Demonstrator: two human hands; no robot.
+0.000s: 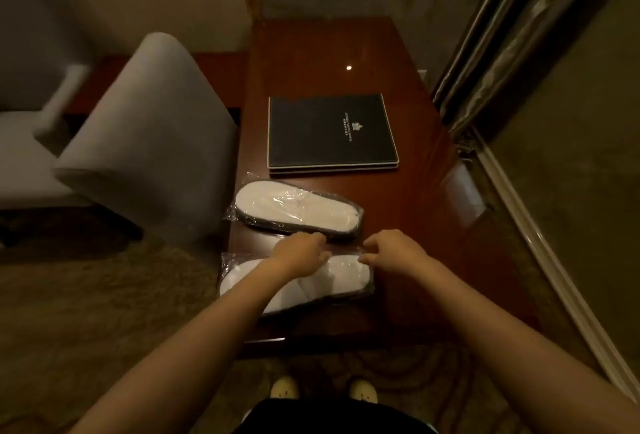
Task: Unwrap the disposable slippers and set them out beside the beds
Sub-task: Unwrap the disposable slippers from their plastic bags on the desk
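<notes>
The nearer slipper pack (346, 274) is lying flat on the surface (398, 226), on the person's side of the black folder (329, 132), with a second pack (298, 212) lying between it and the folder. Its clear wrapper (227, 262) is being pinched along the folder-side edge by the left hand (301, 253) and the right hand (391, 250), fingers curled and close together. The film is probably best being pulled apart sideways, low and steadily, so that nothing is being dragged off the edge. A grey chair (149, 143) is standing left of the folder, a curtain (502, 53) is hanging right of it.
</notes>
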